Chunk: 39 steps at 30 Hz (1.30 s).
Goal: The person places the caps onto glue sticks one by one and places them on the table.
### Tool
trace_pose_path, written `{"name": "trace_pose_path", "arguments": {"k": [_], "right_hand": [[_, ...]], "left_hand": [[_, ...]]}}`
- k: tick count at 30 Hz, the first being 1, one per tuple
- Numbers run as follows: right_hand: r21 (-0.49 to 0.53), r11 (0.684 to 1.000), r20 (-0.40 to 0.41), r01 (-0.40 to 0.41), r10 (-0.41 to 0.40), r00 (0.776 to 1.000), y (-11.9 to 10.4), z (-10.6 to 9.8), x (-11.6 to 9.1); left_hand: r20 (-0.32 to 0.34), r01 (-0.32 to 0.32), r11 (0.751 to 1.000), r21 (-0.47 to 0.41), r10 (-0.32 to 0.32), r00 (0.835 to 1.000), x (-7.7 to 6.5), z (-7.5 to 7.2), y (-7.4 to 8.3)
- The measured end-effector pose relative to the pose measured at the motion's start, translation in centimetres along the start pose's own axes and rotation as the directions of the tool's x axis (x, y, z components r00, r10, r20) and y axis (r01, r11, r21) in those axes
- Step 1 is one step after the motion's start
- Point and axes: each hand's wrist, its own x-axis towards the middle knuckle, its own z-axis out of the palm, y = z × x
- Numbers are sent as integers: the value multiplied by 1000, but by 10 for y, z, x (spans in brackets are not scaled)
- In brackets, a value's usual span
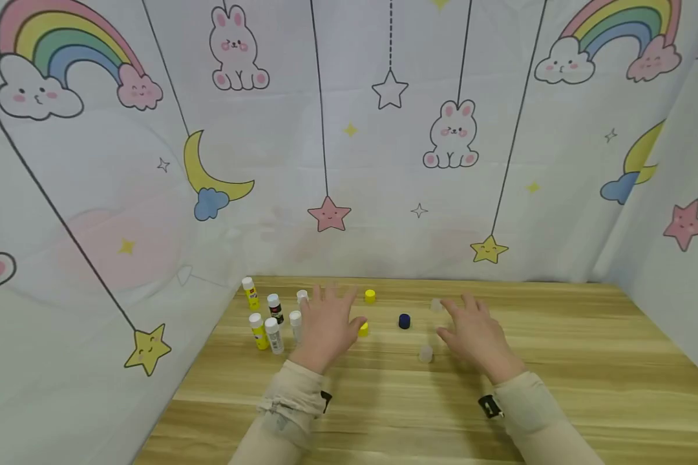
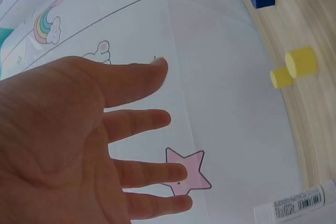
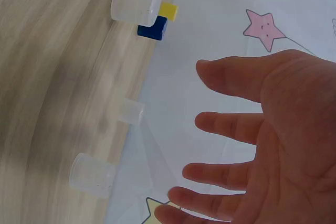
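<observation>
Above the table my left hand [image 1: 327, 328] hovers with fingers spread, holding nothing. It partly hides small white-capped bottles at the left, among them a white one [image 1: 296, 324]. Beside its thumb sits a yellow cap [image 1: 363, 330], with another yellow cap [image 1: 370, 296] farther back. My right hand [image 1: 475, 332] is likewise spread and holds nothing. Close to its fingertips stands a translucent cap [image 1: 436, 304]; a nearer translucent cap [image 1: 426, 354] lies left of the wrist. The right wrist view shows one more translucent cap [image 3: 93, 175]. Between the hands is a navy cap [image 1: 404, 321].
Left of my left hand stand yellow tubes [image 1: 259, 332], a dark-labelled bottle [image 1: 275, 309] and a white-labelled tube [image 1: 274, 336]. The wooden table [image 1: 384, 413] ends at a patterned curtain [image 1: 372, 161] behind and at both sides.
</observation>
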Motion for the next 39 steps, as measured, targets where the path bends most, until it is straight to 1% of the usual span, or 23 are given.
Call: {"name": "trace_pose_path", "arguments": {"k": [2,5,8,10,15,19,23,26,30,39], "right_hand": [[31,999,15,-11,10,1000,2,1,-1],[66,997,37,-27,25,999,5,3,-1],[67,997,57,-39,35,998,8,7,-1],[56,998,68,-42,39,997,11,9,0],[46,998,78,-31,27,997,14,11,0],[41,999,63,-25,22,998,16,10,-1],[40,998,49,-57,55,997,18,10,-2],[44,995,55,-95,92,994,20,10,-1],[37,993,55,-110,108,993,22,11,-2],[41,996,44,-75,73,996,27,15,-3]], "left_hand": [[-2,25,1000,-18,-25,1000,0,-6,-9],[-1,44,998,-43,-44,999,0,-13,-27],[7,59,998,-30,-59,998,-1,-15,-43],[12,60,998,-24,-60,998,-2,-16,-50],[73,83,995,-57,-79,994,-2,-19,-65],[113,99,992,-72,-90,989,0,-18,-71],[124,98,992,-85,-87,988,1,-13,-76],[127,99,991,-86,-87,988,1,-10,-79],[128,104,992,-70,-94,987,3,-7,-84],[156,115,993,-22,-110,982,8,-1,-89]]}}
